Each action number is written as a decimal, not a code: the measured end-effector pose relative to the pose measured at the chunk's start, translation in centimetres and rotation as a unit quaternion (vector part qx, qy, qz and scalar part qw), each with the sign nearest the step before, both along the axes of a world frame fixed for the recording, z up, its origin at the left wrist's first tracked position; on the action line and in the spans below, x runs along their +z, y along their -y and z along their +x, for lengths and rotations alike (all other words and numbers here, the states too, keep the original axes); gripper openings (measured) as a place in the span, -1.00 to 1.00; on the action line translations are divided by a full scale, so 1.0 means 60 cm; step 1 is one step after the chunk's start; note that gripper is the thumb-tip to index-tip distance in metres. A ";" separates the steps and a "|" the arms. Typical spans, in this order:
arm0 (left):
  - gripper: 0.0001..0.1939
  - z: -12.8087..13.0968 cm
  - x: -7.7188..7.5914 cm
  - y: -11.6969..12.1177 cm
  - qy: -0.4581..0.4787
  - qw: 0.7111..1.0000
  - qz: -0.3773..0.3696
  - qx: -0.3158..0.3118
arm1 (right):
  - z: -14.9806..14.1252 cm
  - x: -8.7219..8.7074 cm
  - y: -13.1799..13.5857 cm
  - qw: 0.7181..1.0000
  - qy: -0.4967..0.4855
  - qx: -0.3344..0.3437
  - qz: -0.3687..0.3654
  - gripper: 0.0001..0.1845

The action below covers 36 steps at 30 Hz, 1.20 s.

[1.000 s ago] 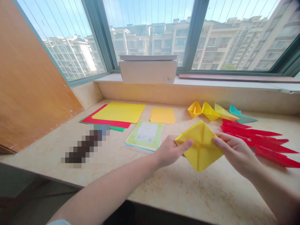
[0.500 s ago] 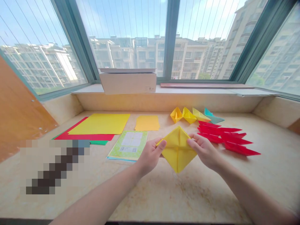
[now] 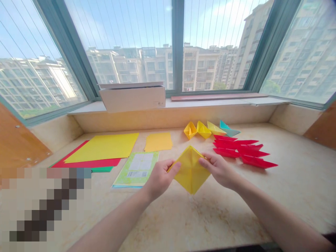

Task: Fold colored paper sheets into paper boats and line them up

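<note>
Your left hand (image 3: pixel 161 176): pinching the folded yellow paper (image 3: pixel 191 169) near its left corner | your right hand (image 3: pixel 222 170): pinching its upper-right edge | paper between both, over the tabletop (image 3: pixel 196 227), centre crease running top to bottom

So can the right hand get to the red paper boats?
Probably yes: the red paper boats lie just beyond the right hand, with nothing seen standing in between. It is busy, though, pinching the folded yellow paper.

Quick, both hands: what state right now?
Left hand: closed on the folded yellow paper, at its left side.
Right hand: closed on it too, at its right side.
</note>
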<state>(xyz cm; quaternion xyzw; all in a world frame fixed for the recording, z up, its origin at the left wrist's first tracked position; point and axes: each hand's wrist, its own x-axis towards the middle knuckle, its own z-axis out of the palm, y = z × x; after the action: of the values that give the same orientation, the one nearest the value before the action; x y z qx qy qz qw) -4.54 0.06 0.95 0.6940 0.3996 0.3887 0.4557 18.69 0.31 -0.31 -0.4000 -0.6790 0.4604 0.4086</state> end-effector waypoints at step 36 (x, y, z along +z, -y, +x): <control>-0.79 0.009 0.014 0.020 -0.046 0.986 -0.129 -0.091 | -0.032 -0.006 0.038 0.996 0.085 -0.014 0.025 -0.72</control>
<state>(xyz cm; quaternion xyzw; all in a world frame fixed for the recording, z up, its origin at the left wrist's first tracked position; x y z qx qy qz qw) -4.01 -1.16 1.81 0.6803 0.4019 0.2585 0.5558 16.79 -1.97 -0.65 -0.4371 -0.7167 0.4021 0.3655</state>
